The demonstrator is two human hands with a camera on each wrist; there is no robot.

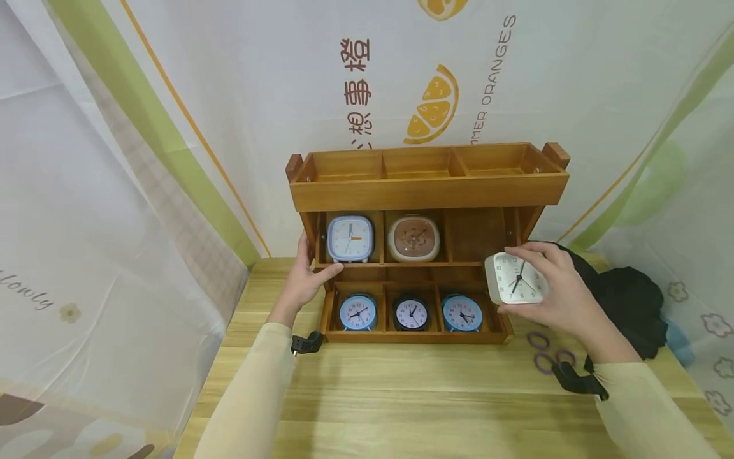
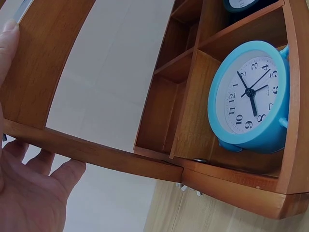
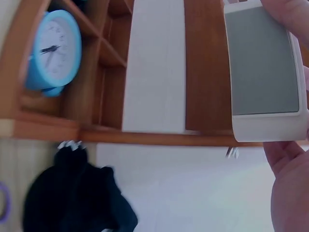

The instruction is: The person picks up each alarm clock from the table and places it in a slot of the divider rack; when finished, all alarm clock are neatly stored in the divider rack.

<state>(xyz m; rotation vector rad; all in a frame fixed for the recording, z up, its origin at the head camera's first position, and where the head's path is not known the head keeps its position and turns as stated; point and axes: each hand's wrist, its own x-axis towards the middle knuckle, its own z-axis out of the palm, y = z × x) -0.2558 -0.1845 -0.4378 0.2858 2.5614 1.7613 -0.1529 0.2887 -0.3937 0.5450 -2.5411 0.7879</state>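
Observation:
My right hand (image 1: 564, 296) holds a white square alarm clock (image 1: 510, 280) by its edges, thumb below and fingers above. The clock is just in front of the right end of a tiered wooden rack (image 1: 424, 194), at the height of its middle tier. In the right wrist view its grey panel (image 3: 263, 63) shows. My left hand (image 1: 301, 280) grips the rack's left side, thumb on the front and fingers (image 2: 70, 174) around the outside. A blue-rimmed square clock (image 1: 350, 237) and a cream clock with a brown face (image 1: 414, 239) sit in the middle tier's left and centre compartments.
The bottom tier holds a light-blue round clock (image 1: 358, 312), a black one (image 1: 411, 313) and another light-blue one (image 1: 462, 312). Purple rings (image 1: 539, 340) and a black cloth bundle (image 1: 631, 306) lie at right on the wooden table (image 1: 413, 401). A printed curtain (image 1: 258, 95) hangs behind.

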